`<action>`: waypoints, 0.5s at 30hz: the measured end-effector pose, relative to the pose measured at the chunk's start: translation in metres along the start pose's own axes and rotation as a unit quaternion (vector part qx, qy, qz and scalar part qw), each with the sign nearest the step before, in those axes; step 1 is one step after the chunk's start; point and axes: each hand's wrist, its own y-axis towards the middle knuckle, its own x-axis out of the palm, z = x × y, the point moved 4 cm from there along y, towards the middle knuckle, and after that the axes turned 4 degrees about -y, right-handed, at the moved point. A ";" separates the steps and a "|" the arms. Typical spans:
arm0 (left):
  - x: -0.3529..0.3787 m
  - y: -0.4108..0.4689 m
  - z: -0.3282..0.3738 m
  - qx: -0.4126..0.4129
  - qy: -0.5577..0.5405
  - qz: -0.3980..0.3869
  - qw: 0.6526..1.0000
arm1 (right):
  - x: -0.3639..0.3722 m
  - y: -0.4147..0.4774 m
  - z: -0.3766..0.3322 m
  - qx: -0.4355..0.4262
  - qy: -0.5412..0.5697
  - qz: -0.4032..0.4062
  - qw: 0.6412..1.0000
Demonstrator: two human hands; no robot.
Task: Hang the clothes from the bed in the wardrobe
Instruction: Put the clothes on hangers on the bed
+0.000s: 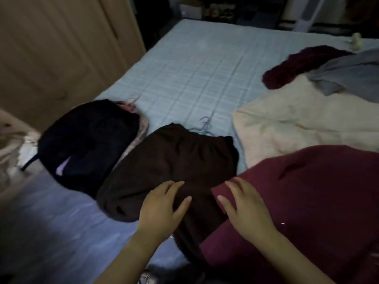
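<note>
Several garments lie on the pale blue bed (190,66). A dark brown garment (172,158) is in the near middle, with a black one (88,140) to its left. A maroon garment (307,191) fills the near right, overlapping the brown one. My left hand (162,208) rests flat on the brown garment, fingers straight. On the maroon garment's left edge rests my right hand (246,208), fingers spread. Further back lie a cream garment (297,119), a grey one (346,72) and a dark red knit (295,64).
A beige wardrobe door (61,48) stands along the bed's left side. Dark clutter and a white frame (307,13) sit beyond the far end of the bed. A small pale object (356,41) lies at the far right of the bed.
</note>
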 end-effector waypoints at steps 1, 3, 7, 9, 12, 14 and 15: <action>-0.017 -0.012 -0.027 -0.015 -0.004 0.012 1.000 | 0.009 0.005 -0.031 -0.022 -0.001 0.005 1.000; -0.052 -0.035 -0.081 -0.040 -0.009 0.032 0.999 | 0.029 0.013 -0.098 -0.057 0.001 0.013 0.998; -0.124 -0.082 -0.188 -0.093 0.011 0.081 0.992 | 0.076 0.023 -0.233 -0.132 0.019 0.004 0.991; -0.157 -0.101 -0.235 -0.125 0.026 0.100 0.987 | 0.096 0.030 -0.295 -0.166 0.026 -0.018 0.986; -0.194 -0.118 -0.288 -0.163 0.033 0.116 0.979 | 0.113 0.044 -0.368 -0.217 0.022 -0.026 0.975; -0.211 -0.117 -0.316 -0.174 0.038 0.126 0.976 | 0.121 0.060 -0.400 -0.231 0.022 -0.033 0.972; -0.219 -0.113 -0.329 -0.175 0.039 0.129 0.975 | 0.125 0.069 -0.412 -0.232 0.022 -0.036 0.972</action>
